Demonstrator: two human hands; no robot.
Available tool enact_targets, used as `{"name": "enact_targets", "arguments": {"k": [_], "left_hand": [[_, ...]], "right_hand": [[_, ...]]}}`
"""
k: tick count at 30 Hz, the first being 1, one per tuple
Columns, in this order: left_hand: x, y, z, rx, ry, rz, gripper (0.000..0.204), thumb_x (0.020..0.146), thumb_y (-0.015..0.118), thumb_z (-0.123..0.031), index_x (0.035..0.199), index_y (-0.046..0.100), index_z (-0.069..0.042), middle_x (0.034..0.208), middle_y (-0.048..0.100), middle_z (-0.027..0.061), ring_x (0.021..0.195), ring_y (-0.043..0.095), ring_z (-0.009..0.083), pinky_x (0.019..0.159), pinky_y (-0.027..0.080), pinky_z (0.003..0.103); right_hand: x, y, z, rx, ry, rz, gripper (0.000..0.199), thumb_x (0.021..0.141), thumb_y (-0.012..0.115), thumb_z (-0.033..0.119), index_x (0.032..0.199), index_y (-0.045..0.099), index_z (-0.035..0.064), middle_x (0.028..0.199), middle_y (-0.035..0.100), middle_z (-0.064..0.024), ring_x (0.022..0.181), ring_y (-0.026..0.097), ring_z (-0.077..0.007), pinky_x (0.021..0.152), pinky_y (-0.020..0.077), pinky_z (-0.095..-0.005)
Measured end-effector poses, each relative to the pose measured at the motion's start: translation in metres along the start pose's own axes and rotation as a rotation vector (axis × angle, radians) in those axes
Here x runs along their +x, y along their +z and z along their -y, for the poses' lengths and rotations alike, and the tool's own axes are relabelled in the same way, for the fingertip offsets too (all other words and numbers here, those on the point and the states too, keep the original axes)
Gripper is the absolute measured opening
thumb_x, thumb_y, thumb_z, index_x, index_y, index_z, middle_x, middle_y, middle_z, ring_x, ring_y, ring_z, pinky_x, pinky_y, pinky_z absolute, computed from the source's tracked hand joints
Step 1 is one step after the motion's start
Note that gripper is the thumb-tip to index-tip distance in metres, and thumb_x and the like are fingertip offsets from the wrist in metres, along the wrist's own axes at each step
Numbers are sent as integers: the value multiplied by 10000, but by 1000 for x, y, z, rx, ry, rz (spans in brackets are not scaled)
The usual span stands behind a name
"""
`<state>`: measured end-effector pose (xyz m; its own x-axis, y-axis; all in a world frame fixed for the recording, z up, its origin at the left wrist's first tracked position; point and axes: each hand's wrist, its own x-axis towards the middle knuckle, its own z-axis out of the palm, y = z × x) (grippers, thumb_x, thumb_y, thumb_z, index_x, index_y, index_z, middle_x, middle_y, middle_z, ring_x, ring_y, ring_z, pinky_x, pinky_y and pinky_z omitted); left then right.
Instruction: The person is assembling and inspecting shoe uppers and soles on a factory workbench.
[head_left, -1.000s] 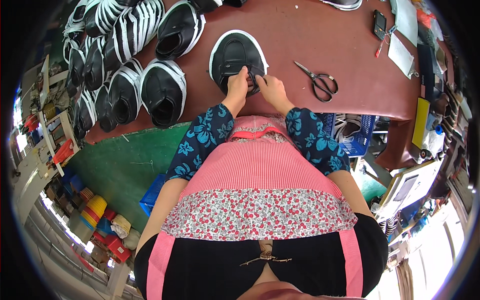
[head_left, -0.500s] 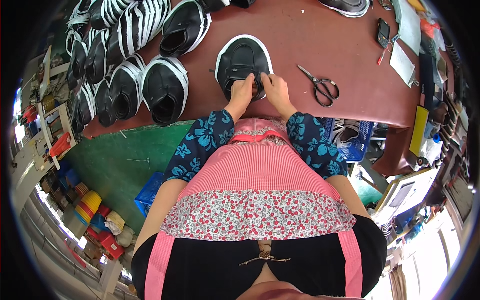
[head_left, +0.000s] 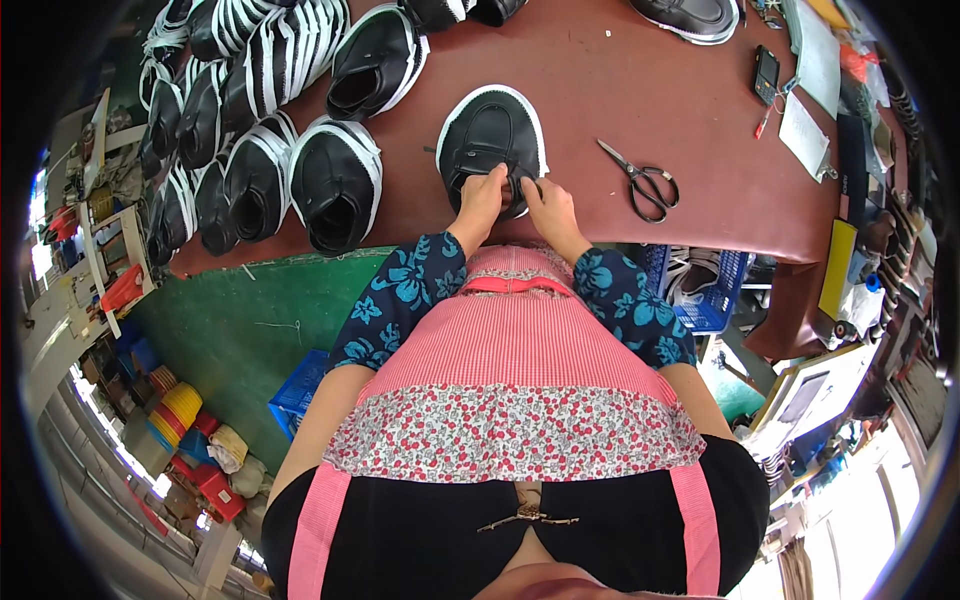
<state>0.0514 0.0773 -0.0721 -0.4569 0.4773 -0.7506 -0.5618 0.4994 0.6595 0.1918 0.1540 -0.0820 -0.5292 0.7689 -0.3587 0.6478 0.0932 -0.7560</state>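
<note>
On the red-brown table right in front of me sits a black shoe with a white rim, toe pointing away. Got my left hand and right hand both pinching it around the opening, kinda hidden there. Scissors lie off to the right.

The one view comes from the left lens of a pair on the person's head, a wide fisheye facing steeply down over the body. It is upright and unmirrored. Nearest is the black top, at six o'clock; the apron runs from there through the centre. Farther off, the fingers sit at twelve o'clock, with the counter spreading from ten to two. Floor shows at nine. Straight edges bend toward a dark round border.
</note>
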Motion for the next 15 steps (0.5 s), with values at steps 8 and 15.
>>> {"name": "enact_targets", "arguments": {"k": [8,15], "left_hand": [[-2,-2,-1,-132,-33,81,453,1115,631,-412,746,594,-153,736,536,-55,627,459,70,577,334,266],[-6,3,4,-188,37,84,461,1105,653,-416,733,572,-156,720,509,-59,604,430,68,562,309,265]], "right_hand": [[-4,0,-7,93,-42,-72,434,1112,644,396,949,688,-4,862,712,-298,869,713,-531,730,556,-564],[5,-13,15,65,-125,-61,406,1103,654,384,949,687,9,867,721,-295,857,713,-531,728,558,-583]]}}
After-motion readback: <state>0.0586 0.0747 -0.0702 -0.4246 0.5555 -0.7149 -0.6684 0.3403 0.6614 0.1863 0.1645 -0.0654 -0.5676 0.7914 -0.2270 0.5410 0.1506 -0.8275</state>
